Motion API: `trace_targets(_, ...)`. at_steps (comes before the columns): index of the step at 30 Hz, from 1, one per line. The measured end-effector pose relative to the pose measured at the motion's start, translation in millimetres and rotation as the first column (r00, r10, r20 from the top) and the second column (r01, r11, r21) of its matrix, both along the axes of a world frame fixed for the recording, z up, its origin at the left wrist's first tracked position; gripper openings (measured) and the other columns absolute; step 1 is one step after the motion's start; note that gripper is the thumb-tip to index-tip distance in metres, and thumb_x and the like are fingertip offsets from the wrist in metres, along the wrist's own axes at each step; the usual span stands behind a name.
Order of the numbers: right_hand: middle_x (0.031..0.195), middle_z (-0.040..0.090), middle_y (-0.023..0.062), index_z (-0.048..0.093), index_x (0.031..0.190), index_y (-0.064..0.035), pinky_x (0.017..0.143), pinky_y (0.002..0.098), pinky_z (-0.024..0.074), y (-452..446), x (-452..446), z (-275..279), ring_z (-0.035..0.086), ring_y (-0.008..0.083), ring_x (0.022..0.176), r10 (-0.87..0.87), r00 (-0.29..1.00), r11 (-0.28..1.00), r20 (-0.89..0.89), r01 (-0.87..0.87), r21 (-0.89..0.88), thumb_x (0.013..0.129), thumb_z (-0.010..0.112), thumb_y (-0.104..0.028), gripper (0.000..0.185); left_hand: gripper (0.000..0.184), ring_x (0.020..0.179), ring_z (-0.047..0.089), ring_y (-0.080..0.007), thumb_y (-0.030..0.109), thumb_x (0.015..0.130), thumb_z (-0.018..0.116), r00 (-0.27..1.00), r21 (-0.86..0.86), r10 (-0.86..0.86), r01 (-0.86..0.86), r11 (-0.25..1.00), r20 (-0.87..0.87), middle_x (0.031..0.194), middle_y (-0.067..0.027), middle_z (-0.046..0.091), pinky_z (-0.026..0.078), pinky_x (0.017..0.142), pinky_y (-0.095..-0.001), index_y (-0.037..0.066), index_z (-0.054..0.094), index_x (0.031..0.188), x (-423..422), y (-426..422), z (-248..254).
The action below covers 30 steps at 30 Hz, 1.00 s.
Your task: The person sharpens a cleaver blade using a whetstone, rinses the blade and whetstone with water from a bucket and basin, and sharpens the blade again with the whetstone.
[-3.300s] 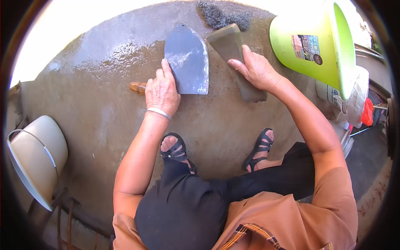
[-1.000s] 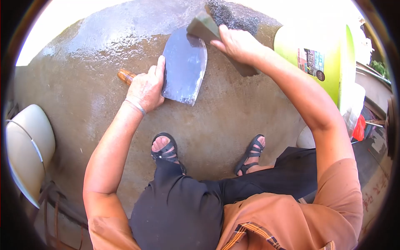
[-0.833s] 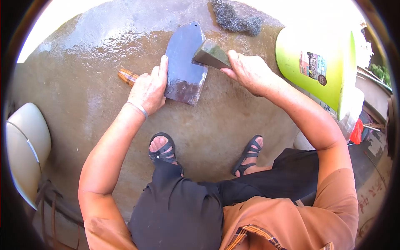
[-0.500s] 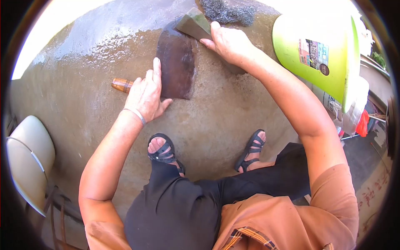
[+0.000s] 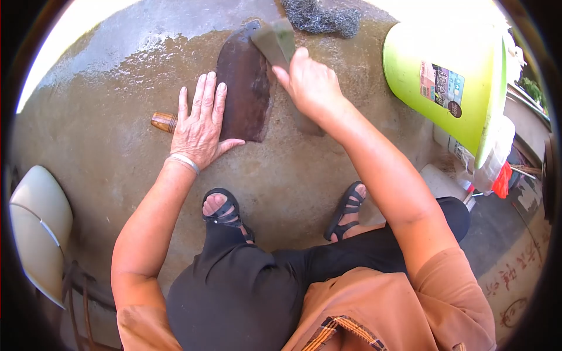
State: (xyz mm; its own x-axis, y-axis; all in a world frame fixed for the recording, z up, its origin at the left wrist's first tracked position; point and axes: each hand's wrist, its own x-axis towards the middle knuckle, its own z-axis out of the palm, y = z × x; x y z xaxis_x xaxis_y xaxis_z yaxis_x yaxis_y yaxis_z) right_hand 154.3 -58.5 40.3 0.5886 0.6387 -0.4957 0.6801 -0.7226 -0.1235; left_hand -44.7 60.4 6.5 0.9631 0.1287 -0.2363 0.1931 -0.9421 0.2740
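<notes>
A cleaver lies on the wet concrete floor, its broad dark blade [image 5: 244,88] pointing away and its wooden handle [image 5: 164,121] sticking out to the left. My left hand [image 5: 201,120] rests flat with fingers spread over the inner part of the handle, its thumb and fingertips beside the blade's left edge. My right hand [image 5: 310,85] is closed around a long grey-green sharpening stone [image 5: 276,44]. The stone's far end is at the upper right edge of the blade; whether it touches is unclear. Its blurred lower part runs down beneath my right hand.
Steel wool [image 5: 322,19] lies at the top. A tipped lime-green bucket [image 5: 404,70] stands at the right, with a white container and a red bag [image 5: 502,180] near it. A pale bucket [image 5: 44,216] is at the left. My sandalled feet are below the cleaver.
The blade, earlier bluish and shiny, now looks dark brown and lies flatter. My left hand's fingers have spread over the handle. The stone has moved about along the blade's right edge, still in my right hand.
</notes>
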Motion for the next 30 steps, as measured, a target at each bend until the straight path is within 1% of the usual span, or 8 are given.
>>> trace_targets(3,0.077,0.066,0.0200,0.045,0.095,0.0029,0.066,0.0419,0.0550,8,-3,1,0.068,0.0349,0.075,-0.007,0.998,1.000,0.058,0.006,0.005,0.091,0.056,-0.037,0.042,0.113,0.143,0.012,-0.0315,0.071,0.066,0.059,1.000,0.003,0.010,-0.010,1.000,-0.021,0.153,-0.0192,0.013,0.013,0.112,-0.0541,0.000,0.021,0.144,0,-4,2)
trace_targets(7,0.078,0.064,0.0224,0.043,0.096,0.0035,0.064,0.0430,0.0556,-43,-43,17,0.067,0.0360,0.074,-0.122,0.981,0.983,-0.148,0.099,-0.156,0.091,0.055,-0.036,0.042,0.114,0.143,0.012,-0.0302,0.072,0.065,0.059,0.998,0.035,0.040,-0.038,0.999,-0.053,0.153,-0.0182,0.012,0.014,0.112,-0.0550,0.000,0.020,0.145,2,-3,5)
trace_targets(11,0.081,0.064,0.0244,0.042,0.096,0.0046,0.068,0.0446,0.0546,-66,-65,14,0.067,0.0375,0.076,-0.130,0.985,0.972,-0.112,0.104,-0.210,0.092,0.055,-0.034,0.041,0.114,0.143,0.014,-0.0280,0.072,0.066,0.059,0.997,0.039,0.067,-0.066,0.997,-0.039,0.153,-0.0182,0.012,0.016,0.111,-0.0544,0.000,0.019,0.145,2,-4,1)
trace_targets(15,0.082,0.065,0.0239,0.045,0.099,0.0054,0.073,0.0431,0.0540,-1,-26,7,0.067,0.0365,0.083,-0.142,0.988,0.985,-0.054,0.135,-0.105,0.092,0.055,-0.035,0.042,0.111,0.142,0.016,-0.0270,0.071,0.068,0.058,0.983,0.014,0.155,-0.157,0.988,0.100,0.153,-0.0175,0.014,0.019,0.110,-0.0547,0.001,0.019,0.146,2,-8,-10)
trace_targets(18,0.084,0.067,0.0207,0.048,0.099,0.0038,0.074,0.0409,0.0542,34,-12,-3,0.067,0.0328,0.084,-0.039,0.995,0.999,0.094,0.039,0.002,0.089,0.057,-0.038,0.044,0.110,0.142,0.016,-0.0272,0.071,0.068,0.058,0.984,0.055,0.169,-0.172,0.983,0.065,0.154,-0.0160,0.014,0.019,0.110,-0.0548,0.002,0.020,0.146,2,-10,-5)
trace_targets(24,0.079,0.065,0.0242,0.043,0.097,0.0030,0.067,0.0448,0.0549,-65,-86,14,0.067,0.0368,0.075,-0.135,0.979,0.982,-0.151,0.111,-0.155,0.091,0.055,-0.036,0.041,0.112,0.142,0.015,-0.0282,0.071,0.068,0.058,0.978,0.097,0.206,-0.206,0.974,0.009,0.154,-0.0147,0.013,0.019,0.110,-0.0552,0.003,0.018,0.147,4,-13,0)
trace_targets(27,0.078,0.064,0.0243,0.043,0.096,0.0033,0.067,0.0452,0.0548,-81,-98,5,0.067,0.0382,0.075,-0.106,0.992,0.988,-0.066,0.098,-0.117,0.090,0.056,-0.036,0.042,0.110,0.142,0.015,-0.0281,0.070,0.070,0.058,0.981,0.090,0.193,-0.191,0.977,-0.009,0.154,-0.0146,0.013,0.018,0.111,-0.0529,0.003,0.017,0.147,3,-14,-4)
trace_targets(30,0.081,0.065,0.0253,0.045,0.098,0.0061,0.072,0.0447,0.0543,-28,-52,7,0.067,0.0372,0.080,-0.171,0.984,0.984,-0.058,0.168,-0.053,0.093,0.053,-0.035,0.042,0.106,0.142,0.015,-0.0275,0.067,0.073,0.058,0.979,0.048,0.171,-0.178,0.983,0.114,0.154,-0.0148,0.013,0.015,0.113,-0.0498,0.003,0.017,0.147,1,-6,-4)
